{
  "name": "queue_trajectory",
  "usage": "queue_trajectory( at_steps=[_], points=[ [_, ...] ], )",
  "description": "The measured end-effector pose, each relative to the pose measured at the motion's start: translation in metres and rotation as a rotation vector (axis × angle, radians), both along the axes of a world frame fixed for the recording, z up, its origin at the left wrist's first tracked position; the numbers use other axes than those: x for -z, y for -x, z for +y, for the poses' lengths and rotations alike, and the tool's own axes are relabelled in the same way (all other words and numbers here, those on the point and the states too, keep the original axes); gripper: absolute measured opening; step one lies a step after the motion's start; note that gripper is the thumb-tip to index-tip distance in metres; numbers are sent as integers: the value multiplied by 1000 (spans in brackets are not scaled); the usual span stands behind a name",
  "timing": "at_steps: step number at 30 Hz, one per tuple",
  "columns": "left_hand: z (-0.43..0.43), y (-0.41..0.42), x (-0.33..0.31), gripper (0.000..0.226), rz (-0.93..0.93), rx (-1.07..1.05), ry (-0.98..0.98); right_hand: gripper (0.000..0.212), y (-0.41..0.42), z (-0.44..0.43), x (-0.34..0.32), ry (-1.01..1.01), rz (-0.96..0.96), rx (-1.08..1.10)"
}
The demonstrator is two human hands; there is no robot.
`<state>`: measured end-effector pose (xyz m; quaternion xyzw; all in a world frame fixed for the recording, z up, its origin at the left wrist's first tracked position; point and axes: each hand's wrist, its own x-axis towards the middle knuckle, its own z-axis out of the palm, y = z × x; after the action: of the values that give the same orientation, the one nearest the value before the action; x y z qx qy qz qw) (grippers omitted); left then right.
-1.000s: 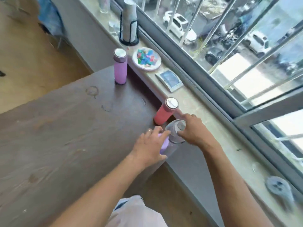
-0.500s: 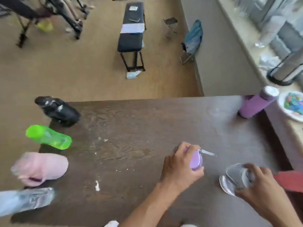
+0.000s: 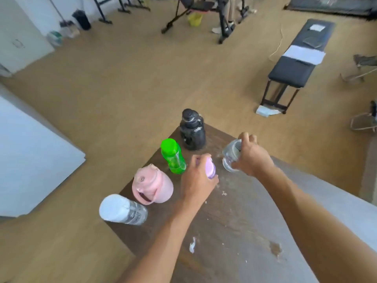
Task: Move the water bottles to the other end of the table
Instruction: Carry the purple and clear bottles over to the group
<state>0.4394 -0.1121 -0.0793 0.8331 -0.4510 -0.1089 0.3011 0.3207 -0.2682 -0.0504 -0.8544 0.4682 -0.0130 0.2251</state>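
My left hand [image 3: 196, 180] grips a small lilac bottle [image 3: 211, 168] from above, close to the dark wooden table [image 3: 234, 225]. My right hand [image 3: 252, 156] holds a clear bottle [image 3: 230, 155] by its top, a little to the right. Along the table's left edge stand a black bottle [image 3: 192, 130], a green bottle [image 3: 173, 156], a pink jug with a handle [image 3: 152, 184] and a clear bottle with a white cap [image 3: 122, 210]. The lilac bottle is just right of the green one. Whether the held bottles touch the table I cannot tell.
Beyond the table edge is tan floor. A black bench [image 3: 295, 66] with papers stands at the right, exercise gear [image 3: 204, 15] at the back. A white board [image 3: 30, 160] lies on the floor at left. White flecks mark the table top.
My view has swung from the window end to this end of the table. Both hands carried the lilac and the clear bottle across, now beside the row of standing bottles.
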Motion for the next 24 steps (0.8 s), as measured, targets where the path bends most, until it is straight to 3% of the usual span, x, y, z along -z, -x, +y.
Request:
queue_trajectory(
  at_steps=[6,13,19,24],
  points=[
    [-4,-29,21,77,-17,-27,30,88,-68,-23,26,-3,102,-106],
    [-1,-25,9,91,-133,-26,-62,101,-55,-18,29,-23,-38,-72],
    [-13,21,-29,80,-360,121,179,92,66,21,-11,35,-223,126],
    [-45,172,-56,72,-229,489,329,80,239,74,-39,115,-213,471]
  ],
)
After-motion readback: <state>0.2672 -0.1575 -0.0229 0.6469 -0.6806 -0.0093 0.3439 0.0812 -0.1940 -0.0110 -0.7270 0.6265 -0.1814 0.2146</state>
